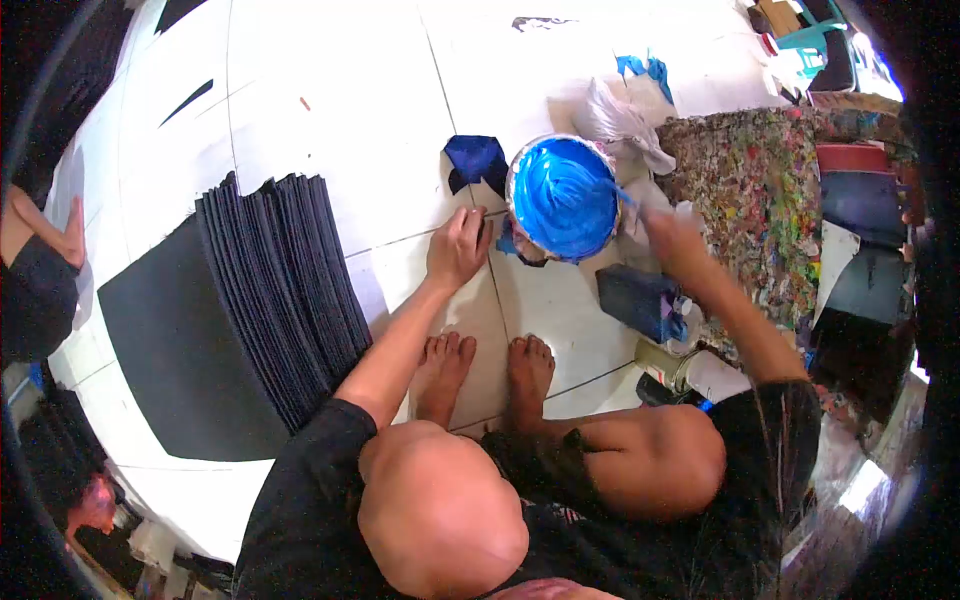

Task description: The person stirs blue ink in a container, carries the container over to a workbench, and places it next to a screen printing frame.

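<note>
A round bucket (514,205) of bright blue paint stands on the floor, its surface swirled. My right hand (678,240), slightly blurred, is closed on a blue-coated stick (618,192) that reaches into the paint from the right. Left of the bucket, my left hand (460,248) is low over the tiles with curled fingers; something small and dark shows at the fingertips, too small to name. A dark blue cloth piece (475,163) lies just beyond it. A fanned stack of black sheets (285,290) lies at the left.
A blue-stained dark container (637,300) stands before my right arm, near an open can (662,362). White bags (620,125) and a paint-spattered surface (745,200) are to the right. Part of another person (40,285) shows at the left edge.
</note>
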Tool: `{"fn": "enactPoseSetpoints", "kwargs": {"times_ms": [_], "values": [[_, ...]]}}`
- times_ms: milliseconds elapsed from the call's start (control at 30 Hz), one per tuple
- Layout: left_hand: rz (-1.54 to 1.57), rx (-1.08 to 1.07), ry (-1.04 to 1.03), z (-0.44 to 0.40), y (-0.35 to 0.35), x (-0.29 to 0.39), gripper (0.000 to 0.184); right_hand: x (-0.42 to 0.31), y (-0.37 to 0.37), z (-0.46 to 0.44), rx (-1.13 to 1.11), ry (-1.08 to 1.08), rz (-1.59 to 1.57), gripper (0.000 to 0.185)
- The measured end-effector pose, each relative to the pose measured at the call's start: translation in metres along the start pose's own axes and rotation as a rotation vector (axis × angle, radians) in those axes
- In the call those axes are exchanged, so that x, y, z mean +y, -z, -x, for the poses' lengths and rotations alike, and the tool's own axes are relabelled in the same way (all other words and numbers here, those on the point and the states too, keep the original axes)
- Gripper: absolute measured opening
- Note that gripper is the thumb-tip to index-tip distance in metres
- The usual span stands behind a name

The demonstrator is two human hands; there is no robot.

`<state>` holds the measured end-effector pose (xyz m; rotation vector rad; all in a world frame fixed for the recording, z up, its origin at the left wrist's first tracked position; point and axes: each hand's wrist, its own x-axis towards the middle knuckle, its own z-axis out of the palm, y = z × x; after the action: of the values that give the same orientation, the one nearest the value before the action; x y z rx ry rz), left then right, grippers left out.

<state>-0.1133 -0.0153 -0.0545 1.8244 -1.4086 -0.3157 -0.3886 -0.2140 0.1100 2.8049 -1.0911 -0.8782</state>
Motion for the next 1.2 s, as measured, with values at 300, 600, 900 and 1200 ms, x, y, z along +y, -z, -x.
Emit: {"fn": "enactPoseSetpoints", "kwargs": {"times_ms": [300,600,900,1200], "values": [[0.06,0.019,0.018,-0.004,0.001,0.005,0.021,-0.043,0.07,-0.009,0.351,0.246,0.227,0.03],[0.058,0.088,-0.035,-0.001,-0.001,0.001,0.022,-0.043,0.038,0.023,-0.195,0.053,-0.121,0.022],[0.021,-0.044,0.038,-0.003,0.006,0.007,0.028,-0.031,0.067,-0.022,0.269,0.136,0.162,0.013],[-0.07,-0.137,-0.094,0.0,0.006,0.006,0.052,-0.081,0.011,0.025,-0.145,0.064,-0.737,0.019]]}}
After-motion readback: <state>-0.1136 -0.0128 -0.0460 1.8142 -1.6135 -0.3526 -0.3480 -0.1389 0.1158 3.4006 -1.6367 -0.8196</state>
